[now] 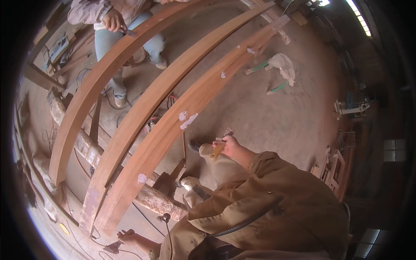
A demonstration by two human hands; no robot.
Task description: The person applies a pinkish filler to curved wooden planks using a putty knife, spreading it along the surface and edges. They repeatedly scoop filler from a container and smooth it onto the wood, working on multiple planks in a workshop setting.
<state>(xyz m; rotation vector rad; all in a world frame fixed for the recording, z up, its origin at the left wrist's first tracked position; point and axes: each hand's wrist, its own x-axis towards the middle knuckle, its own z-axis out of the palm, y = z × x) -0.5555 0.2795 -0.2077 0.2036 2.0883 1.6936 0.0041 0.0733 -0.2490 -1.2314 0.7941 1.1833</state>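
Observation:
My right hand [229, 147] is closed round the yellow handle of a putty knife [217, 151], held over my leg, with pale filler about its blade end. Low on the left, my left hand [126, 236] grips a flat scraper [113, 247] with a dark wide blade, beside the near end of the closest beam. That long curved wooden beam [169, 134] carries several pale lilac filler patches [189, 121] along its face. Neither tool touches the wood. A second curved beam [143, 102] lies close behind it, and a third beam [93, 82] stands farther off.
Across the beams, a co-worker's hand [113, 21] holds a scraper [128, 32] against the third beam. A plastic-wrapped support [160, 202] runs under the beams. Cables cross the floor. A green-legged stool [282, 67] with a pale cover stands at right; wooden pieces [333, 167] lie farther right.

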